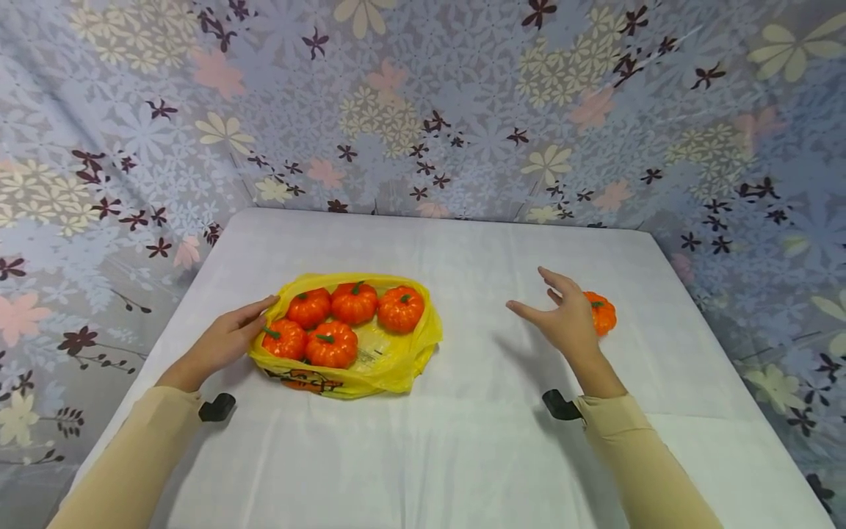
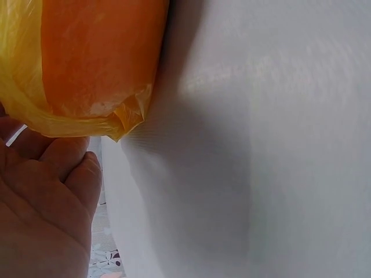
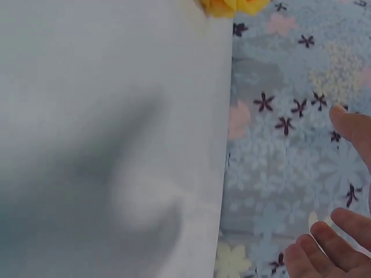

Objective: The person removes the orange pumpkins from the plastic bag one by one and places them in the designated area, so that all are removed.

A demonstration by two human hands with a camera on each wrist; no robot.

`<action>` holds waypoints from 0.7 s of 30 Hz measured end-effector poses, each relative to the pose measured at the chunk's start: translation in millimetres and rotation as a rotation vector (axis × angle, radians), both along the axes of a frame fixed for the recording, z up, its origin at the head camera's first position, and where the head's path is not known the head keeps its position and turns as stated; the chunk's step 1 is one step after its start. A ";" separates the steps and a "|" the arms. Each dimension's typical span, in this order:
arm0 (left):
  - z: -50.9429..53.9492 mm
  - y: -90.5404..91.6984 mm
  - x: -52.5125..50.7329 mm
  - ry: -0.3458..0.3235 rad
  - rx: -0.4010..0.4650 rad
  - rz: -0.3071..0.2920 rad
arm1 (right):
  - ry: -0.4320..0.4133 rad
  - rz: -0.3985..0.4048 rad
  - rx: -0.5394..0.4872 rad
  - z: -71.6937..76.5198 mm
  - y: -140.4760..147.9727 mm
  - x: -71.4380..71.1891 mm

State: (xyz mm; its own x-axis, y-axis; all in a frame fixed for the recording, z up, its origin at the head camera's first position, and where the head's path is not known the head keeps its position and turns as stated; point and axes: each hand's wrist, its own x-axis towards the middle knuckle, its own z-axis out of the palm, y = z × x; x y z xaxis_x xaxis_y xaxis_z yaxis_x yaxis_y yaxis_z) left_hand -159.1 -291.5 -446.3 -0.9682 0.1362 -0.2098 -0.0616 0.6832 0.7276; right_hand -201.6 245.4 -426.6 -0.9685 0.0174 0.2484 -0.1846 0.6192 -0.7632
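A yellow plastic bag lies with its mouth spread wide on the white-covered table, and several small orange pumpkins with green stems sit in it. My left hand touches the bag's left rim with extended fingers. In the left wrist view, the left fingers lie against the yellow film, with an orange shape showing through it. My right hand is raised over the table, thumb and fingers spread, holding nothing. Just beyond it, a lone pumpkin is partly hidden by that hand.
A white cloth covers the table. Floral-patterned fabric rises behind the table and on both sides. A black wrist-camera mount sits at the left cuff, and another black mount at the right cuff.
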 end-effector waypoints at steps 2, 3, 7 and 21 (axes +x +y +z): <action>0.7 0.2 -0.4 0.003 0.001 -0.005 | -0.012 0.014 -0.022 -3.5 -8.1 0.1; 0.9 0.1 -0.9 0.004 0.002 -0.009 | -0.013 0.023 -0.026 -5.0 -12.1 0.2; 2.2 -1.0 -3.3 0.010 0.000 -0.025 | -0.040 0.054 -0.035 -10.2 -28.2 -0.4; 0.5 0.2 -2.3 -0.017 0.009 -0.006 | -0.078 0.164 -0.097 -13.5 -74.7 -6.7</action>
State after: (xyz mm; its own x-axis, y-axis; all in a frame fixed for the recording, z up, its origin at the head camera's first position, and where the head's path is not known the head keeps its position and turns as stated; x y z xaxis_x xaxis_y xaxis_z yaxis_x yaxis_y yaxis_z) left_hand -161.3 -291.3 -445.8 -0.9636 0.1440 -0.2251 -0.0700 0.6770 0.7326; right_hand -208.4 170.7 -440.0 -0.9765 -0.1223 0.1776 -0.2153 0.5082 -0.8339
